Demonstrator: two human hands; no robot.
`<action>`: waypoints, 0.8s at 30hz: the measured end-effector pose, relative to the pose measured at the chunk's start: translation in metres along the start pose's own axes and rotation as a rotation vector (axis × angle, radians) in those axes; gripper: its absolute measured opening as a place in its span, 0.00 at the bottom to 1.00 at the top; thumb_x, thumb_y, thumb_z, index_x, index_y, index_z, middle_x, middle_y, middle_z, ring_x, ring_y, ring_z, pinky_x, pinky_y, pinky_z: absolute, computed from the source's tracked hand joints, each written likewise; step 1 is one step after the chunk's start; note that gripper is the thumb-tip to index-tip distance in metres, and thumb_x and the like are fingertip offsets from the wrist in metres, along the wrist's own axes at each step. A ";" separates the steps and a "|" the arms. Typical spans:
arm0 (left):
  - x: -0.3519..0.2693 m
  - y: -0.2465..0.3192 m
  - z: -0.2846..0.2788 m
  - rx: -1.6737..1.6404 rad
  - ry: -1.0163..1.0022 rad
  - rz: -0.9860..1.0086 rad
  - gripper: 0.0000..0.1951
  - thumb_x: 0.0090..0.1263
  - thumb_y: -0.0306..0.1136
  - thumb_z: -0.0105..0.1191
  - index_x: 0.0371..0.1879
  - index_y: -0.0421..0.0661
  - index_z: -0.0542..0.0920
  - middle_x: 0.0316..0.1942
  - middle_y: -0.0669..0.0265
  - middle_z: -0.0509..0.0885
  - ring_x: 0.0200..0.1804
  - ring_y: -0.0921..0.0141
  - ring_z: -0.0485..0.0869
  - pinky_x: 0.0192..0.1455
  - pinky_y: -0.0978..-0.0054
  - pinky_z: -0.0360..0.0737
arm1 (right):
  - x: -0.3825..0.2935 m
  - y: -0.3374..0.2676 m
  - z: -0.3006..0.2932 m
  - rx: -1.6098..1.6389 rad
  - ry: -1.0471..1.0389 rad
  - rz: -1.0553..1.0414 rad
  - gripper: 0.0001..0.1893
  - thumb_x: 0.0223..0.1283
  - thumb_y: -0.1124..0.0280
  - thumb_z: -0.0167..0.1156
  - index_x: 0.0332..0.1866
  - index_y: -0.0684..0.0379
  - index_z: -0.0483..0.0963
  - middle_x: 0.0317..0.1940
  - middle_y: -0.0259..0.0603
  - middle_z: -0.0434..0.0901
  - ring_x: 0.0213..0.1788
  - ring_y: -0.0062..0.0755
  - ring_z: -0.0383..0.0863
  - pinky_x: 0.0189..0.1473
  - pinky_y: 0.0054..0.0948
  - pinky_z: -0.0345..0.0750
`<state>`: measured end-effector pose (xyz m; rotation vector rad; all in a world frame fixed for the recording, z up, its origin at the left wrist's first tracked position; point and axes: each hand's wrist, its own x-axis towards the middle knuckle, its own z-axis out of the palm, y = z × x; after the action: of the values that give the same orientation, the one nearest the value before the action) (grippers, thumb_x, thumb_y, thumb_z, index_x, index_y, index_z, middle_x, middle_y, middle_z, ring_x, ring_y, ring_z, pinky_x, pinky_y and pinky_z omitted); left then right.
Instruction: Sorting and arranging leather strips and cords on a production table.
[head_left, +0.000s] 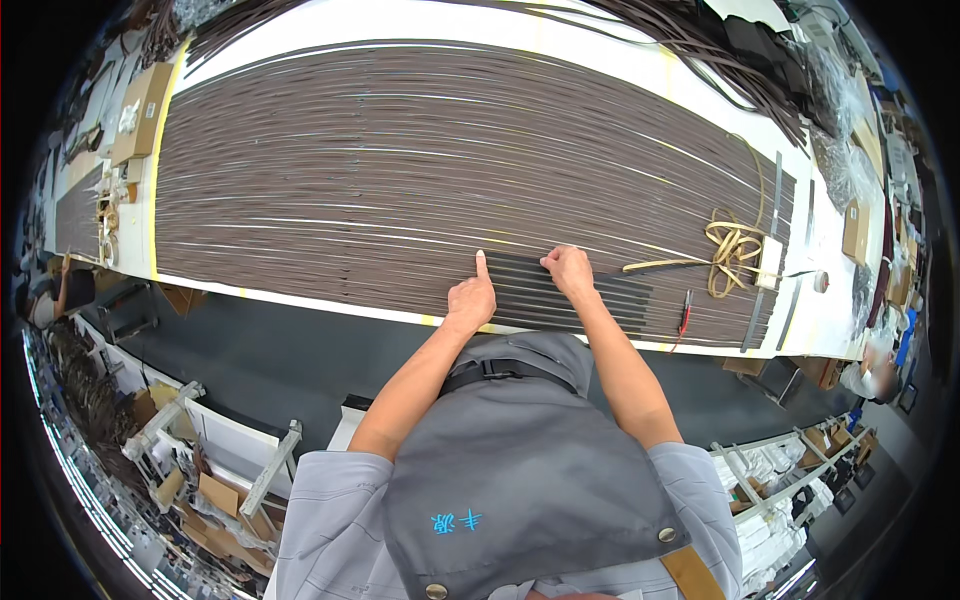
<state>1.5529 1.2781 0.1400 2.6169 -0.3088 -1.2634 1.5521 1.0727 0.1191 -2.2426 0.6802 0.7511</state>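
Long brown strips (315, 172) lie side by side across the white table. On top of them, near the front edge, sits a group of shorter black strips (525, 296). My left hand (471, 301) is at the left ends of these black strips, its index finger straight and its other fingers curled. My right hand (570, 271) hovers over or touches the uppermost black strips, thumb and fingertips pinched together. Whether a strip is between those fingertips is too small to tell. Right of it, a tan tape (667, 265) with a dark length beside it runs to a loose tangled coil (731, 251).
A red-handled tool (685, 315) lies right of the black strips. A white block (769, 262), grey flat bars (777, 187) and a small round tape measure (822, 281) are at the right. Cardboard boxes (142, 112) stand at the far left. More dark strips (720, 67) are piled behind.
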 end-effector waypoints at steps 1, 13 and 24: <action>0.000 0.000 0.001 -0.005 0.002 -0.005 0.42 0.58 0.26 0.46 0.71 0.35 0.41 0.36 0.48 0.84 0.39 0.54 0.84 0.44 0.57 0.79 | -0.001 -0.002 0.001 -0.001 0.001 -0.001 0.11 0.52 0.62 0.65 0.31 0.59 0.81 0.31 0.50 0.83 0.41 0.49 0.82 0.46 0.41 0.77; -0.001 0.001 0.000 -0.012 -0.003 -0.013 0.43 0.57 0.26 0.49 0.71 0.34 0.41 0.37 0.47 0.84 0.40 0.53 0.84 0.45 0.57 0.79 | -0.008 -0.009 0.009 -0.156 0.124 -0.038 0.10 0.54 0.62 0.64 0.33 0.58 0.80 0.32 0.50 0.83 0.40 0.50 0.83 0.44 0.42 0.79; 0.001 0.037 0.005 0.023 0.060 0.277 0.37 0.59 0.24 0.44 0.72 0.44 0.51 0.37 0.48 0.83 0.38 0.54 0.84 0.42 0.57 0.79 | -0.006 -0.006 0.022 -0.237 0.206 -0.077 0.12 0.54 0.62 0.63 0.34 0.62 0.78 0.32 0.52 0.82 0.39 0.53 0.83 0.43 0.44 0.79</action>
<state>1.5461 1.2423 0.1470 2.5152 -0.6517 -1.0929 1.5447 1.0942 0.1119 -2.5729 0.6238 0.5936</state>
